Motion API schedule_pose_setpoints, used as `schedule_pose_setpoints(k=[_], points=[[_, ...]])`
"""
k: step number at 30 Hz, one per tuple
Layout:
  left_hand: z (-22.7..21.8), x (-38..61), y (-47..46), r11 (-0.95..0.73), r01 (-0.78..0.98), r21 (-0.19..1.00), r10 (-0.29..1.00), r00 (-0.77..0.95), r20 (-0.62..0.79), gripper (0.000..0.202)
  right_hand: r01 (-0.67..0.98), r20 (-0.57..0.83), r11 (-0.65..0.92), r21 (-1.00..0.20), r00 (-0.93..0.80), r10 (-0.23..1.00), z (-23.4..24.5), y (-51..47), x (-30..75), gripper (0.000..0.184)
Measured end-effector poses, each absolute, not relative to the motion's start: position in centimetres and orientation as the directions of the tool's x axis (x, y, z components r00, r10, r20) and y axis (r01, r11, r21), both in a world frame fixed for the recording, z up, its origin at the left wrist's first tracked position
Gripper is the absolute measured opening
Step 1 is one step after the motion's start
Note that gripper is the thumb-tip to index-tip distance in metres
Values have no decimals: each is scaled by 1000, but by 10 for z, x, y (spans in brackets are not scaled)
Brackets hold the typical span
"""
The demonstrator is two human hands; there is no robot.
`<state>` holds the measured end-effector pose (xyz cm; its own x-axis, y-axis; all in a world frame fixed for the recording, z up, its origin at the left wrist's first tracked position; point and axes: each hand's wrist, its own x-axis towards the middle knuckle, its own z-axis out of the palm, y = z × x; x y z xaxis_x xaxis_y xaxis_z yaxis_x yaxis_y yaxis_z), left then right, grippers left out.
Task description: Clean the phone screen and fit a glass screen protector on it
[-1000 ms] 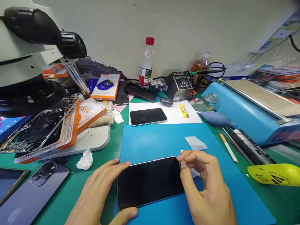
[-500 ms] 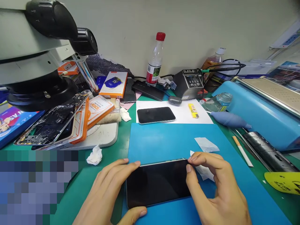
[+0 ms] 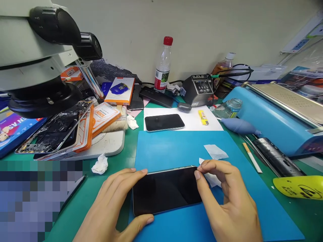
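Observation:
A black-screened phone [image 3: 165,190] lies face up on a blue work mat [image 3: 181,148]. My left hand [image 3: 114,205] grips its left end, fingers over the far edge and thumb on the near edge. At the phone's far right corner my right hand [image 3: 227,198] pinches with thumb and forefinger; what it pinches is too small to make out. A crumpled white wipe [image 3: 212,179] lies under that hand, and a flat white scrap [image 3: 215,152] rests on the mat just beyond.
A second dark phone [image 3: 164,122] lies on white paper behind the mat. A microscope [image 3: 37,57] with opened phones and orange boxes fills the left. A water bottle [image 3: 163,65], soldering station [image 3: 198,88], blue machine [image 3: 275,114], blue dust blower [image 3: 239,126] and yellow object [image 3: 299,187] stand around.
Both hands stay on the phone; the right fingertips keep pinching at its far right corner. The camera view shifted right, then slightly back.

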<state>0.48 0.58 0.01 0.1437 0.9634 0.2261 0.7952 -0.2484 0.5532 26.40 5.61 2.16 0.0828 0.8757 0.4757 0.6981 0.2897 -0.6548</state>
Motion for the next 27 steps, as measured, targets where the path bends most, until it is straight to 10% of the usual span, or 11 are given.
schedule_pose_setpoints(k=[27], points=[[1, 1, 6, -351, 814, 462, 926, 229, 301, 68, 731, 594, 410, -545, -8, 804, 25, 58, 261, 9]])
